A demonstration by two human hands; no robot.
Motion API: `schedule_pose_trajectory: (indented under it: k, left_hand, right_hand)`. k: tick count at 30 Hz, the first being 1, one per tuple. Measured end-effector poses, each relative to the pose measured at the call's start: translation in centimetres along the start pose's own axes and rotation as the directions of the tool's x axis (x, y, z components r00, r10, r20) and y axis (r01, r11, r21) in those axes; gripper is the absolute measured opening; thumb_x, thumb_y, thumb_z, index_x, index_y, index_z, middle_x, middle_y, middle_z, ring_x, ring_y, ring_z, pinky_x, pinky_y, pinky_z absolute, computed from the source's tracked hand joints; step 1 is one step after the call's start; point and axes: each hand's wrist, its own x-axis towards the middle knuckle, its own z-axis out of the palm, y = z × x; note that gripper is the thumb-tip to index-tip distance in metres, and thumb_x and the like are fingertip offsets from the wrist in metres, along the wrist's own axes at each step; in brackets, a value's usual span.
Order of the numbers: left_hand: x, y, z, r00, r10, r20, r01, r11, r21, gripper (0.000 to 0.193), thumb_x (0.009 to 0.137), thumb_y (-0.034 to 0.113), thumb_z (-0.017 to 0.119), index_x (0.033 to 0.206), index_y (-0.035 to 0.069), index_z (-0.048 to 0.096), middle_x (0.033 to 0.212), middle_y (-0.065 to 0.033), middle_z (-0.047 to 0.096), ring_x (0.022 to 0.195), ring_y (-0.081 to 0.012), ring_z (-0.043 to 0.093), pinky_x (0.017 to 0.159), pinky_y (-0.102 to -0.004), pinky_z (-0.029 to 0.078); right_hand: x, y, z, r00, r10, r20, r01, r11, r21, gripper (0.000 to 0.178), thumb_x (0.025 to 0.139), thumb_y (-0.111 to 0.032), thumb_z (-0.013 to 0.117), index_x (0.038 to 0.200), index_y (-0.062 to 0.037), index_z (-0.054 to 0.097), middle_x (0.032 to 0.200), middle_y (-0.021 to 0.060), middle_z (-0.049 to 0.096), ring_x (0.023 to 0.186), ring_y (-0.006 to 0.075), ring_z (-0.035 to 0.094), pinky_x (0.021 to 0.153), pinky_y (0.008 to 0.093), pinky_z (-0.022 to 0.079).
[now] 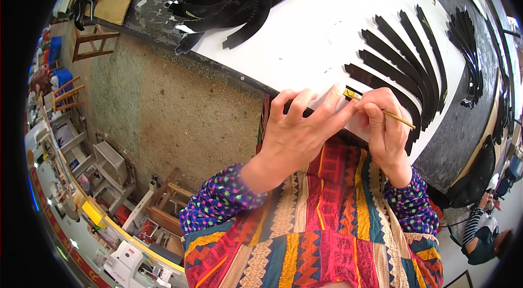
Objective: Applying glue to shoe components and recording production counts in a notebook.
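My left hand [297, 130] lies palm down with fingers spread on the near edge of a white sheet [302, 45]. A dark edge shows beneath its fingers; whether this is a strip or the table cannot be made out. My right hand [388, 132] pinches a thin brush-like stick [400, 119] with a yellow tip. That tip rests close to my left fingertips, near the sheet's edge. Just beyond my right hand, several curved black strips [402, 53] with jagged ends are fanned out on the sheet.
A heap of black strips [245, 7] covers the table's far left. Another bundle [468, 56] lies on the dark tabletop [455, 141] at right. Wooden stools [93, 43] and a white sewing machine [124, 261] stand to the left. A person [485, 233] is at lower right.
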Motion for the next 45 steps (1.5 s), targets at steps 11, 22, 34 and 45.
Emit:
schedule_pose_trajectory:
  k: [11,22,34,45]
  left_hand:
    - [0.1,-0.3,-0.1,1.000,0.011,-0.018,-0.011,1.000,0.020,0.052,0.081,0.015,0.060,0.130,0.032,0.059,0.136,0.0085,0.047,0.113,-0.0179,0.041,0.098,-0.0382,0.033]
    - [0.7,-1.0,0.4,0.997,0.054,-0.059,-0.053,0.999,0.007,0.053,0.082,0.006,0.064,0.129,0.028,0.063,0.132,0.0050,0.053,0.105,-0.0187,0.045,0.094,-0.0348,0.034]
    - [4.0,-2.5,-1.0,0.986,-0.008,-0.169,-0.039,0.961,-0.274,0.029,0.085,0.002,0.068,0.113,0.007,0.069,0.115,-0.0081,0.063,0.098,-0.0262,0.058,0.085,-0.0355,0.050]
    - [9.4,0.2,1.0,0.959,0.254,0.126,-0.167,0.866,-0.471,0.026,0.084,0.017,0.070,0.107,0.008,0.065,0.108,-0.0077,0.062,0.106,-0.0266,0.054,0.095,-0.0383,0.041]
  right_hand:
    - [-0.2,-0.6,-0.8,0.990,0.136,0.021,-0.138,0.982,0.126,0.005,0.095,-0.003,0.056,0.095,0.0001,0.060,0.081,0.0127,0.058,0.070,0.0289,0.059,0.063,0.0339,0.048]
    - [-2.5,2.2,-0.1,0.968,-0.225,-0.110,0.158,0.890,-0.428,0.032,0.074,-0.001,0.060,0.106,-0.0028,0.062,0.103,0.0097,0.061,0.096,0.0280,0.059,0.081,0.0383,0.048]
    - [-2.6,3.2,1.0,0.948,-0.239,-0.209,0.192,0.956,-0.222,0.033,0.077,0.003,0.059,0.110,0.0015,0.056,0.109,0.0159,0.056,0.097,0.0328,0.056,0.085,0.0386,0.049]
    - [-9.6,4.9,-5.7,0.785,-0.065,-0.617,-0.074,0.977,-0.198,0.016,0.082,0.007,0.069,0.095,-0.0033,0.066,0.097,0.0102,0.068,0.086,0.0207,0.068,0.073,0.0292,0.057]
